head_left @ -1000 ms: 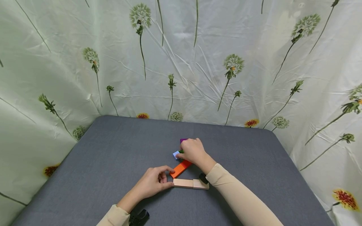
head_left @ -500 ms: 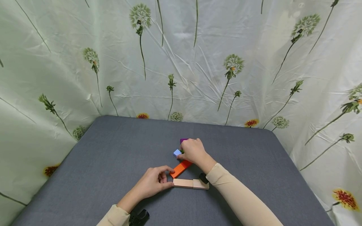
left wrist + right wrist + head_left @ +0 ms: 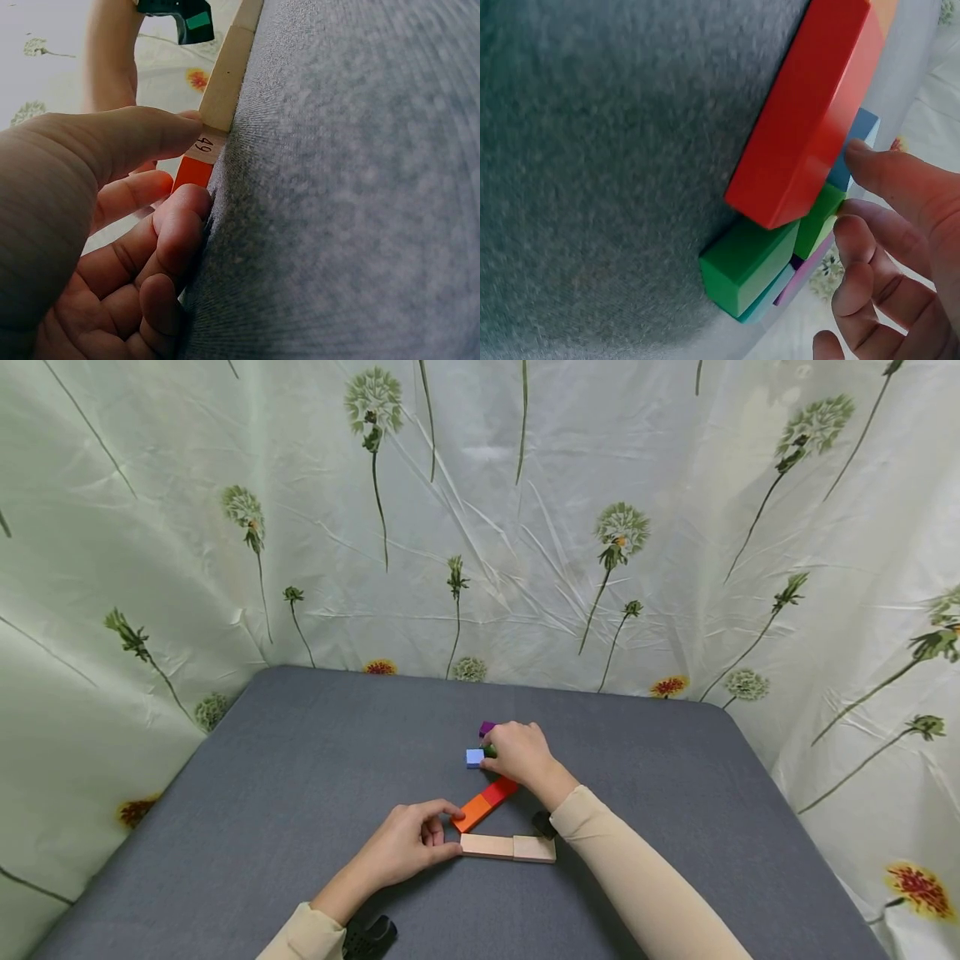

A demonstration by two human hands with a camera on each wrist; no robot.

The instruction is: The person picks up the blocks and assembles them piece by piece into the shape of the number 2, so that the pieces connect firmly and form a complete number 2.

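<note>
My left hand (image 3: 405,843) rests at the left corner of a block outline. Its index fingertip touches the orange block (image 3: 471,812), and its thumb touches the end of a plain wooden block (image 3: 486,846), which bears a number in the left wrist view. At the outline's far end my right hand (image 3: 525,756) holds the small blue block (image 3: 475,758) with its thumb against it; the index fingertip lies by a light green block (image 3: 820,221). A red block (image 3: 498,791) continues the orange one. Dark green (image 3: 750,262), teal (image 3: 769,292) and purple (image 3: 486,727) blocks lie close by.
A second plain wooden block (image 3: 534,849) lines up with the first, under my right forearm. All the blocks lie on a grey cloth-covered table (image 3: 315,735). Behind it hangs a white curtain (image 3: 525,527) with a dandelion print.
My right hand has moved slightly away and to the right. The blue block has turned straighter and shifted the same way. My left hand stays in place.
</note>
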